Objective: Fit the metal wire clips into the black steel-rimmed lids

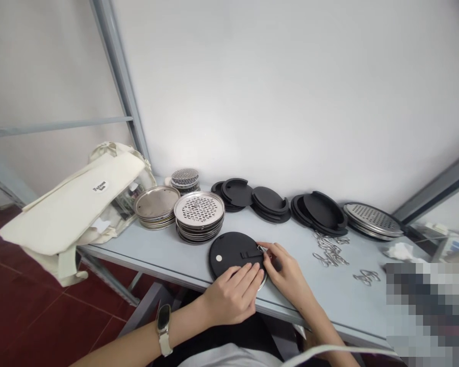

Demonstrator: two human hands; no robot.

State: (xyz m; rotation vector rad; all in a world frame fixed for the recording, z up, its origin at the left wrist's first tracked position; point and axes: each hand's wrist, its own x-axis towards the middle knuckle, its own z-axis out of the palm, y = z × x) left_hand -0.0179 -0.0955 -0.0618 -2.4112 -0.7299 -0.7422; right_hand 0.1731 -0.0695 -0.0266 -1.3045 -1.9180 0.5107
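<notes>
A cream cloth tote bag (67,204) slumps over the left end of the pale grey counter (168,250). Beside it stands a stack of plain round steel trays (156,206), then a stack of perforated round steel discs (199,215), with a smaller perforated stack (184,179) behind. At the counter's near edge lies a flat round black plastic lid (233,253). The left hand (235,295) rests on its near rim, fingers flat and close together, holding it down. The right hand (286,272) pinches a small silver wire clip (260,249) at the lid's right edge, fingers narrowed around it. Behind lie piles of black lids (275,201); further right, loose wire clips (331,250) and another perforated steel stack (373,219)
</notes>
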